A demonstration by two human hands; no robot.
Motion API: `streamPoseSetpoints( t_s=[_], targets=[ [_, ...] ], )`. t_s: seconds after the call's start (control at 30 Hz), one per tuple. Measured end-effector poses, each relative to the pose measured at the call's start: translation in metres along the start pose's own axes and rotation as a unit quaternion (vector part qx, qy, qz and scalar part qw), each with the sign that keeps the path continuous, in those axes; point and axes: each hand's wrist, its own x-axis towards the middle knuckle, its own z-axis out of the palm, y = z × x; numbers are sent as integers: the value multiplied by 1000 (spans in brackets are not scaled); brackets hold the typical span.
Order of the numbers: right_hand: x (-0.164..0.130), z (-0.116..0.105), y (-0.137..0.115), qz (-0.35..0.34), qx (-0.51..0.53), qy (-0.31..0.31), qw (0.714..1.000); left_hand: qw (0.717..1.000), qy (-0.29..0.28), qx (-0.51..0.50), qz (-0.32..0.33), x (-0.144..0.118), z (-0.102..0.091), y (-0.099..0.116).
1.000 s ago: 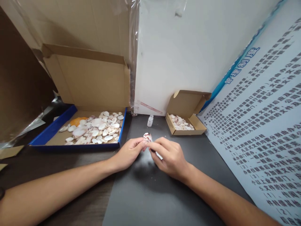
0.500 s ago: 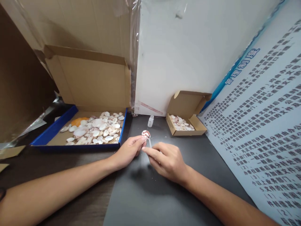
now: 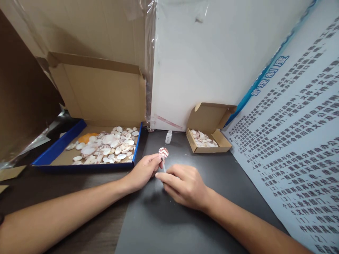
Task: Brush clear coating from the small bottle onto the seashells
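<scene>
Matt cardboard box; glossy shells.

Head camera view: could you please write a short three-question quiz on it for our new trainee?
1. True or false: the left hand pinches a speckled shell in its fingers.
2. What stands between the two cardboard boxes? A) a small white bottle B) a mug C) scissors
3. Fill in: the thin white stick below the shell is gripped by the ___ hand.

Key
1. True.
2. A: the small white bottle stands between the large shell box and the small shell box.
3. Right: the right hand grips it.
</scene>
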Motion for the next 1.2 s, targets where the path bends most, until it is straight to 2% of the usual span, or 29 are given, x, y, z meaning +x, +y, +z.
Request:
streamPoseSetpoints(
  t_s=[0.13,0.27,0.43,0.57,0.7,0.87,0.97,1.13,1.2],
  targets=[
    [1,0,-1,40,-27,13,999,1000,-5,-16,-10,0,0,0],
    [3,0,-3,-25,-13,1,1000,1000,-5,6,6,0,0,-2],
    [3,-1,-2,45,-40,15,998,1000,-5,-20,-15,0,0,-2],
    [3,-1,-4,-15,-16,-1,1000,1000,-5,0,3,0,0,-2],
    [3,0,-4,29,-39,6,999,1000,-6,-8,-3,0,0,0],
    [2,0,-2,3,-35,-5,999,1000,-2,19,9,0,0,0],
    [1,0,2,48,-53,8,997,1000,-6,1,-3,0,0,-2],
    [0,0,6,-3,-34,7,999,1000,-10,26,13,-1,1,-1],
    [1,0,5,20,-40,6,999,1000,-10,24,12,-1,0,0]
  ],
)
